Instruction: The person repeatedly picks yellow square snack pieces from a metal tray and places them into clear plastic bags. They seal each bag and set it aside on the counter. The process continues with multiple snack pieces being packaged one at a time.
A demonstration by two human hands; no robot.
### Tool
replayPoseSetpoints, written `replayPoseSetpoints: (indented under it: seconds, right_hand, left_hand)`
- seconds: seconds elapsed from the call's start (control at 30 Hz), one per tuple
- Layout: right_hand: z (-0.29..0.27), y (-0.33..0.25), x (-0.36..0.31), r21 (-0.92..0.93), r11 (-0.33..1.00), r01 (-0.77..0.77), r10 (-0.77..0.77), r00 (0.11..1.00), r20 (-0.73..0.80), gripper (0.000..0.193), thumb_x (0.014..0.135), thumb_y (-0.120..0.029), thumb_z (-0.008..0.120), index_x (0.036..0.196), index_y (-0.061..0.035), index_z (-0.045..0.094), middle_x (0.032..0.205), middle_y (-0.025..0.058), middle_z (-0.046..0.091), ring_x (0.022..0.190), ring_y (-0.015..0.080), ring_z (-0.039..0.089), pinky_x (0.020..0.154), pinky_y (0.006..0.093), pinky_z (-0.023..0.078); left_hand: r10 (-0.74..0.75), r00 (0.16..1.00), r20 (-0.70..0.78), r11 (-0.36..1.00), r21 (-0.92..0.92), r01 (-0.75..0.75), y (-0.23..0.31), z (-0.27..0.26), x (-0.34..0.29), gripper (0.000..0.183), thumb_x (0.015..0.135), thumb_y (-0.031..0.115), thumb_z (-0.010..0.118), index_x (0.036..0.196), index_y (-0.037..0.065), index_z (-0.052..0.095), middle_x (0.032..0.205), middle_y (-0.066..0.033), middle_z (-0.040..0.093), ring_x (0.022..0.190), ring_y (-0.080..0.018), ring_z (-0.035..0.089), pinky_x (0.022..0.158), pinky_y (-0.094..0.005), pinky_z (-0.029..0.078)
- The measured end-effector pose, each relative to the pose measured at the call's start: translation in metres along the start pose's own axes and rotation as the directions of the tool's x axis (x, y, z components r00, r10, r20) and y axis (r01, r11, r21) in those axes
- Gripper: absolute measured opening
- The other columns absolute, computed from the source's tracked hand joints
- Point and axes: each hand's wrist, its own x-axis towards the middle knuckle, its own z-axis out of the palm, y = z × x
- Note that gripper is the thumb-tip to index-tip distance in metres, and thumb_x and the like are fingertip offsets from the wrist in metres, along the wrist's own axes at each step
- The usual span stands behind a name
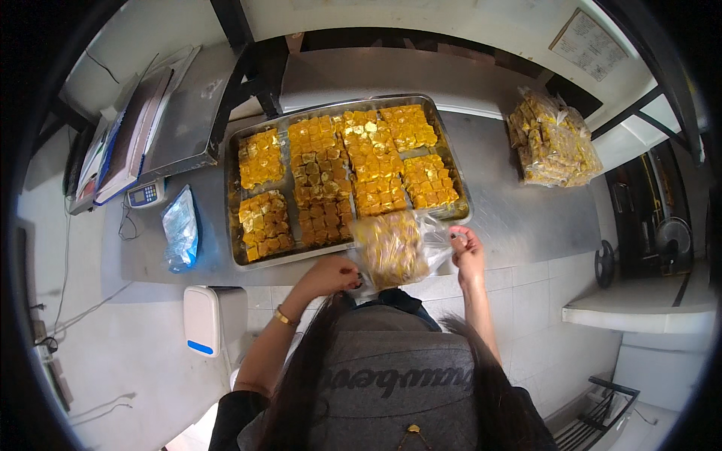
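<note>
I hold a clear plastic bag (391, 249) filled with small gold-wrapped cubes at the near edge of the steel counter. My left hand (331, 274) grips the bag's lower left end. My right hand (468, 252) pinches the loose plastic at its open right end. Just beyond the bag lies a large metal tray (230, 197) holding several blocks of the same gold-wrapped cubes, packed in rows.
A pile of filled clear bags (553, 141) sits at the counter's far right. A crumpled bluish plastic bag (180, 229), a small digital scale (147, 194) and a stack of flat boards (131, 131) lie to the left. A white box (204, 319) hangs below the counter.
</note>
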Motion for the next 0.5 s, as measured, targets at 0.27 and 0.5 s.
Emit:
replayPoseSetpoints:
  seconds: [0.27, 0.5]
  right_hand:
    - [0.018, -0.024, 0.011, -0.013, 0.994, 0.109, -0.11, 0.993, -0.04, 0.017, 0.087, -0.003, 0.05, 0.1, -0.0065, 0.06, 0.064, -0.01, 0.044, 0.053, 0.0007, 0.033, 0.047, 0.018, 0.024]
    - [0.028, -0.029, 0.025, -0.109, 0.977, 0.181, -0.164, 0.975, 0.147, 0.018, 0.085, 0.001, 0.051, 0.097, -0.005, 0.062, 0.062, -0.0107, 0.04, 0.056, 0.0003, 0.032, 0.052, 0.0177, 0.024]
  left_hand:
    - [0.319, 0.85, -0.42, 0.945, 0.206, -0.253, 0.038, 0.023, 0.049, 0.026, 0.077, 0.023, 0.066, 0.078, -0.003, 0.06, 0.075, -0.0141, 0.064, 0.075, -0.0255, 0.063, 0.065, -0.0351, 0.047]
    - [0.37, 0.925, -0.088, 0.928, -0.011, -0.372, 0.043, 0.022, 0.123, 0.034, 0.08, 0.009, 0.065, 0.112, 0.003, 0.055, 0.089, -0.016, 0.064, 0.079, -0.0259, 0.063, 0.071, -0.0345, 0.049]
